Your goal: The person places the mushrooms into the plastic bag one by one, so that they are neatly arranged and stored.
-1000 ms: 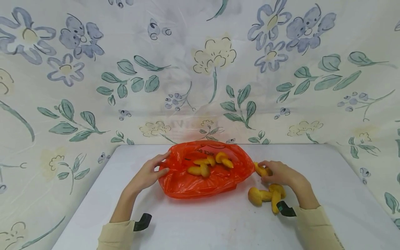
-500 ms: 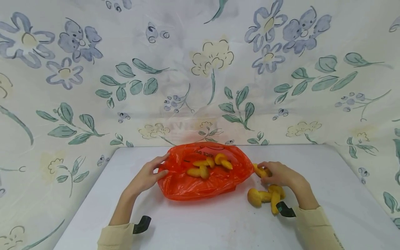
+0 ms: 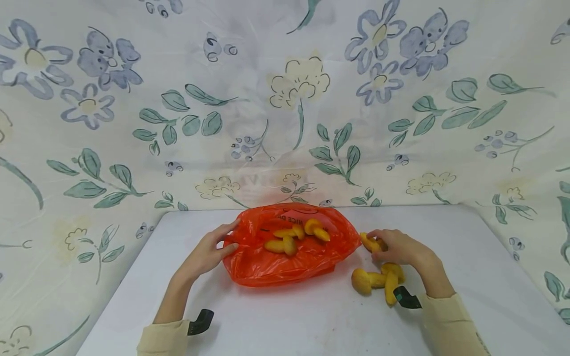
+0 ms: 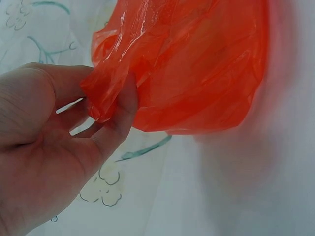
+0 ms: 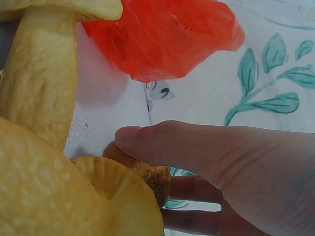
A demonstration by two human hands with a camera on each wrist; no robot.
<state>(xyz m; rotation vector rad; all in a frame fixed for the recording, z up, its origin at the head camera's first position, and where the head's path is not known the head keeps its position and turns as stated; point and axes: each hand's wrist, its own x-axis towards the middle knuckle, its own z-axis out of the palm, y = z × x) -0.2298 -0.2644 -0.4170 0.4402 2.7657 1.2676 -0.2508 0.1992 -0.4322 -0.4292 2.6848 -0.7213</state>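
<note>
A red plastic bag [image 3: 276, 271] lies on the white table with its mouth facing me. Inside it rest three yellow mushrooms, among them one near the front [image 3: 280, 245]. My left hand [image 3: 208, 253] pinches the bag's left edge; in the left wrist view the crumpled film [image 4: 106, 93] sits between thumb and fingers. To the right of the bag, my right hand [image 3: 396, 247] grips another yellow mushroom [image 3: 368, 242]. The right wrist view shows the thumb over its brownish end [image 5: 156, 183], with the fingers on the far side.
Two more yellow mushrooms lie crossed in front of my right hand, one with its cap to the left [image 3: 361, 282], the other pointing towards me [image 3: 391, 290]. A floral cloth [image 3: 249, 99] rises behind the table [image 3: 285, 321] and along its sides.
</note>
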